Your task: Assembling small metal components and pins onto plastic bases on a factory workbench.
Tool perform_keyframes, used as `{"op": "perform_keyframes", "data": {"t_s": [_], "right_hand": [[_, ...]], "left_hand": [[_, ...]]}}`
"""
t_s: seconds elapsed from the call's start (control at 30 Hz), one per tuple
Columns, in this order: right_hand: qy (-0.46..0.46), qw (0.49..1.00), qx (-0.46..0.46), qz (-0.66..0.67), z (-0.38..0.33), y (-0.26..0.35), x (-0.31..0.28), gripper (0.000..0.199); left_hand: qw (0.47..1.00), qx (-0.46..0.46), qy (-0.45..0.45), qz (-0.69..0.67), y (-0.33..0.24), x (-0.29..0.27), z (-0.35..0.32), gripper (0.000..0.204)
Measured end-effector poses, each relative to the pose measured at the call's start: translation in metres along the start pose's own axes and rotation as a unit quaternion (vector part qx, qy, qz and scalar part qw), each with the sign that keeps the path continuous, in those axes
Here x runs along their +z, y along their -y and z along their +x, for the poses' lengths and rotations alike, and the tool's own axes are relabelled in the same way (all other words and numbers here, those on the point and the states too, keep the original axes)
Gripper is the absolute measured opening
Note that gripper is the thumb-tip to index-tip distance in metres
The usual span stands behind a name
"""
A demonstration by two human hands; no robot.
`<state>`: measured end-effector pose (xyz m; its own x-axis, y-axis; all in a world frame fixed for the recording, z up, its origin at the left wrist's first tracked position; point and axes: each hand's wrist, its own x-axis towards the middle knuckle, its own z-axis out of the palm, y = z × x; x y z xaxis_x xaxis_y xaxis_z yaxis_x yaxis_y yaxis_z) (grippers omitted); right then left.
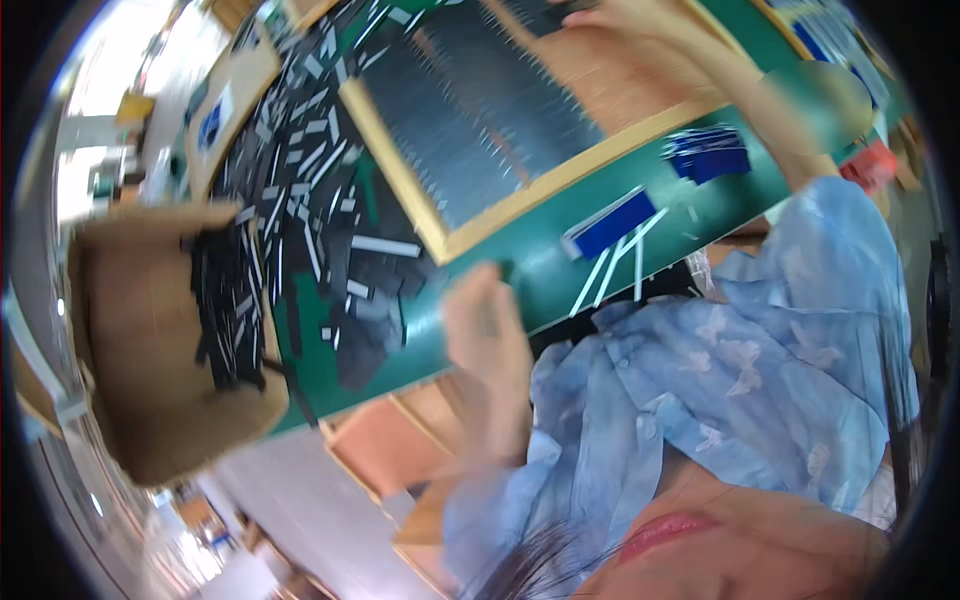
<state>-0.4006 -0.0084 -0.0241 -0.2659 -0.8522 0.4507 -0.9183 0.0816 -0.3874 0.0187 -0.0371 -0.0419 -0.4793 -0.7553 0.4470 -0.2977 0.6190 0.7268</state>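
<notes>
A shallow wooden-framed tray [540,190] lies tilted across the view on the green table [440,350]. Dark, glossy strips [440,110] cover its left part in rows, with small light marks along their seams; the right part shows bare brown board. My right hand [605,15] reaches over the tray at the top edge, by a dark piece, partly cut off and blurred. Whether its fingers grip that piece I cannot tell. Off the tray's near corner, my left hand [485,320] hangs blurred over the table's front edge, its thumb apart from the fingers and nothing visible in it.
Loose black and white strips [310,190] litter the table's left. A cardboard box [110,330] with dark strips inside stands at the far left. Before the tray lie a blue-and-white bundle [615,225], thin white sticks [605,275] and a stack of blue pieces [710,155].
</notes>
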Motion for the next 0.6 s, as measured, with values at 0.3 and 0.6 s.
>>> {"op": "perform_keyframes", "data": {"t_s": [0.3,0.6], "right_hand": [[0.021,1.0,-0.007,0.004,-0.004,0.091,-0.006,0.025],[0.024,0.991,-0.086,0.096,-0.041,0.13,-0.014,0.024]], "left_hand": [[0.959,-0.088,0.071,0.259,0.121,-0.074,0.078,0.075],[0.924,0.054,-0.093,0.366,0.14,-0.081,0.078,0.027]]}}
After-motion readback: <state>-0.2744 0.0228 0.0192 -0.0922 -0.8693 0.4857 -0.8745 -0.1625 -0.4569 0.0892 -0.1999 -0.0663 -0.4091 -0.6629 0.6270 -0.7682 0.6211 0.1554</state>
